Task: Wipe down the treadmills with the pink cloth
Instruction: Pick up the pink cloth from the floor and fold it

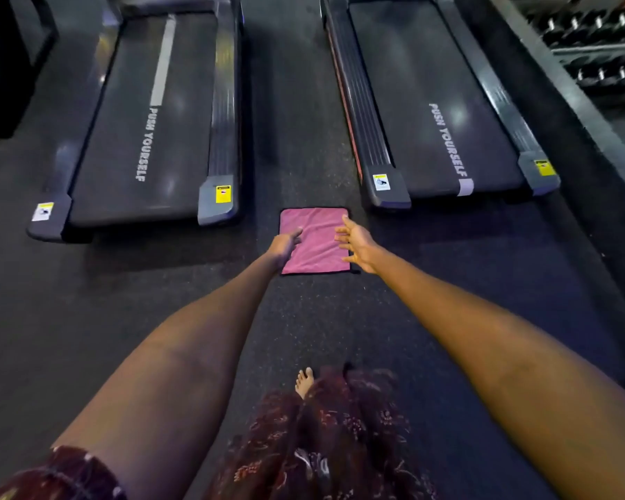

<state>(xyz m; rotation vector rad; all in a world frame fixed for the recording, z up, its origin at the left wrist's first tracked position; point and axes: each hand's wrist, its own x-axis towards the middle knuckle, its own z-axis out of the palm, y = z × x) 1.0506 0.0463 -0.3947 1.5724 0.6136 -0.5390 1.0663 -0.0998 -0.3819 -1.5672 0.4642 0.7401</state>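
A folded pink cloth (316, 230) lies flat on the dark floor between the rear ends of two treadmills. The left treadmill (148, 113) and the right treadmill (437, 102) both carry "PUSH YOURSELF" on their black belts. Both my arms stretch forward over the cloth. My left hand (285, 247) hovers at the cloth's left edge with fingers extended. My right hand (356, 243) is over the cloth's right edge, fingers spread. Neither hand holds anything; whether they touch the cloth I cannot tell.
A dumbbell rack (599, 41) stands at the far right behind a dark ledge. A dark machine (4, 66) sits at the far left. My bare foot (305, 382) and patterned skirt show at the bottom. Dark rubber floor (304, 319) runs between the treadmills.
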